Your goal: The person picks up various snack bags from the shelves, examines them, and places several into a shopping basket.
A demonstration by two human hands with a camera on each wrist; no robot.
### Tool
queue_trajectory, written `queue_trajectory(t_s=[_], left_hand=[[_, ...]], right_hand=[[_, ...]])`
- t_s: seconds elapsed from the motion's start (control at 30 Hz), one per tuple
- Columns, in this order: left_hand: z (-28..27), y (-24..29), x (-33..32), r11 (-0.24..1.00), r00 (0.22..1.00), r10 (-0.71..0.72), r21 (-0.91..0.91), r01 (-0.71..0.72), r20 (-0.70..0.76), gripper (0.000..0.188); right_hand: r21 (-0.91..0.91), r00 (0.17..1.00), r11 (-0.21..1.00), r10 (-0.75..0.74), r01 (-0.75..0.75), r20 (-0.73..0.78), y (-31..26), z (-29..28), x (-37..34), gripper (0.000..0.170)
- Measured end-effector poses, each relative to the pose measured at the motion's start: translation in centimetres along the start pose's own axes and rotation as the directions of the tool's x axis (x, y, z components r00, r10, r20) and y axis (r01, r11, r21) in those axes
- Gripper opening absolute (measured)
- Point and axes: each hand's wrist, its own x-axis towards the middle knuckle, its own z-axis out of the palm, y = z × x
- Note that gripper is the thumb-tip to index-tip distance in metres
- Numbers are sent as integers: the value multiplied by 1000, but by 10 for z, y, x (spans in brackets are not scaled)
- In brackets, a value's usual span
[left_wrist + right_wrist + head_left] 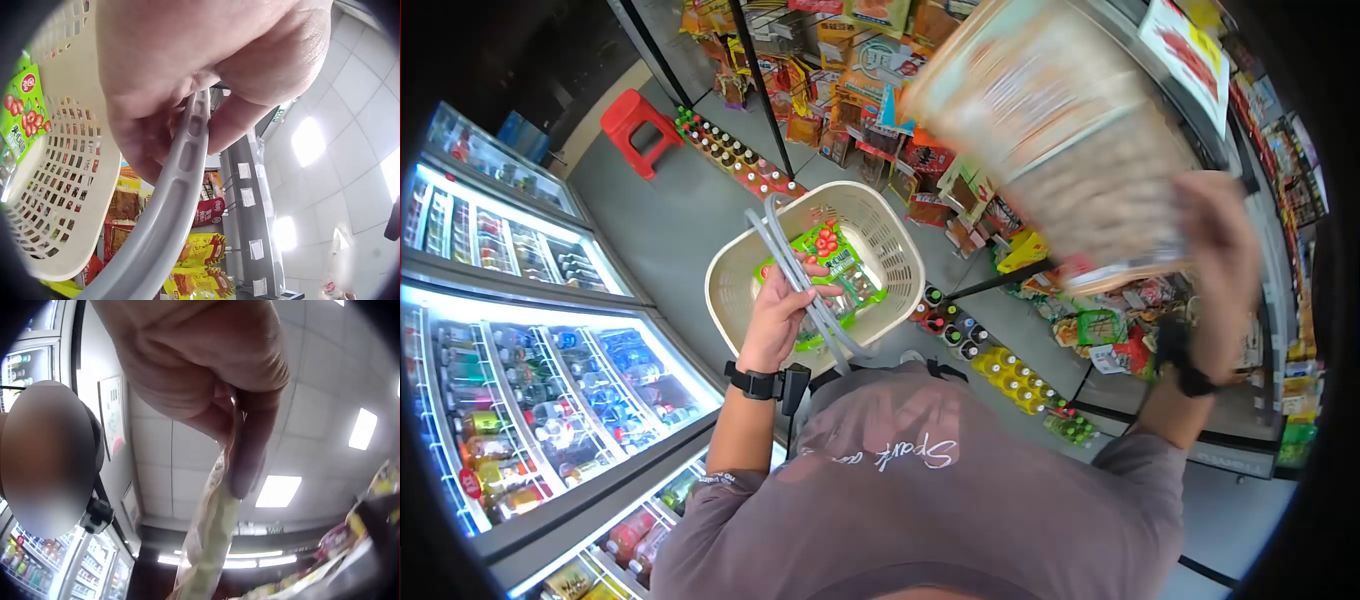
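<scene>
My left hand [772, 318] grips the grey handles [836, 338] of a cream plastic basket [895, 235], fingers curled round them in the left wrist view. Inside the basket lies a green snack packet [858, 288] with red fruit printed on it. On the right, my right hand [1228, 245] pinches the edge of a large, partly clear bag [1090, 190], blurred in the head view. Pale, lumpy pieces show through its lower part. The right wrist view has the bag [209, 531] edge-on, hanging between thumb and fingers.
Lit drink coolers [550, 410] line the left side. Racks of hanging snack packets [860, 80] stand ahead and to the right. Rows of bottles [1005, 378] sit on the floor along the rack bases. A red stool [638, 130] stands at the far left.
</scene>
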Motion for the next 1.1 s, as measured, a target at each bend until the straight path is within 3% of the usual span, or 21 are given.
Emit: queue_trajectory(t_s=[0.1, 0.17, 0.2, 0.27, 0.3, 0.33, 0.5, 0.57, 0.6, 0.63, 0.7, 0.77, 0.8, 0.83, 0.9, 0.93, 0.97, 1.03, 1.07, 1.1], left_hand=[[-21, 24, 2, 999, 998, -33, 6, 33, 45, 52], [-38, 34, 7, 1000, 995, -25, 3, 24, 100, 53], [-43, 40, 7, 998, 992, -49, 34, 45, 120, 54], [-52, 53, 7, 995, 982, -89, 50, 82, 169, 55], [-56, 59, 6, 995, 982, -89, 49, 82, 168, 55], [-60, 65, 4, 995, 975, -96, 53, 87, 200, 55], [-84, 87, -3, 994, 964, -98, 68, 84, 246, 56], [-97, 90, -5, 994, 974, -101, 62, 90, 202, 56], [-102, 91, -4, 994, 980, -101, 57, 93, 172, 56], [-108, 92, -5, 994, 987, -95, 64, 87, 131, 57], [-122, 86, -2, 996, 995, -68, 54, 64, 67, 58], [-120, 88, -1, 999, 999, -42, 28, 42, -10, 62], [-118, 89, -1, 999, 999, -32, 23, 33, -10, 62], [-118, 86, 0, 999, 1000, -10, 31, 10, -21, 57], [-113, 82, 0, 999, 999, 29, 39, -28, -44, 49], [-110, 79, 1, 998, 998, 38, 48, -36, -51, 50], [-107, 77, 0, 997, 997, 50, 59, -47, -63, 50], [-103, 77, -1, 996, 996, 73, 55, -70, -54, 50], [-100, 77, -2, 997, 996, 73, 36, -71, -55, 49], [-97, 79, -3, 995, 995, 86, 53, -84, -53, 49]], right_hand=[[223, 947, 974, -47, -26, 317, -1, 149, 20, 32], [322, 844, 946, -132, -50, 519, -10, 239, 27, 24], [381, 810, 924, -249, 35, 530, -8, 288, 26, 20], [411, 755, 911, -243, -39, 609, -15, 371, 19, 16], [382, 717, 898, -120, -216, 687, -21, 408, 12, 15], [445, 719, 847, -113, -292, 686, -23, 445, 2, 16], [314, 708, 887, 20, -338, 706, -37, 518, -3, 21], [520, 894, 822, -28, -234, 446, -45, 499, 14, 24], [506, 868, 794, 54, -337, 493, -55, 473, 28, 22], [493, 878, 804, 74, -333, 473, -62, 448, 38, 22], [533, 947, 833, -36, -148, 320, -54, 378, 57, 18], [508, 978, 848, 57, -153, 199, -41, 299, 74, 13], [410, 998, 911, 57, -48, -9, -38, 253, 85, 13], [298, 979, 954, 20, 43, -205, -34, 215, 94, 12], [120, 845, 989, -12, 90, -534, -5, 136, 113, 12], [132, 781, 991, 107, -32, -615, 6, 100, 118, 17], [-105, 704, 990, -9, -92, -710, 12, 65, 123, 25], [-330, 679, 903, -61, -274, -731, 69, 3, 128, 41], [-315, 665, 909, -59, -273, -745, 99, -17, 132, 41], [-349, 734, 823, 115, -448, -670, 128, -32, 138, 52]])
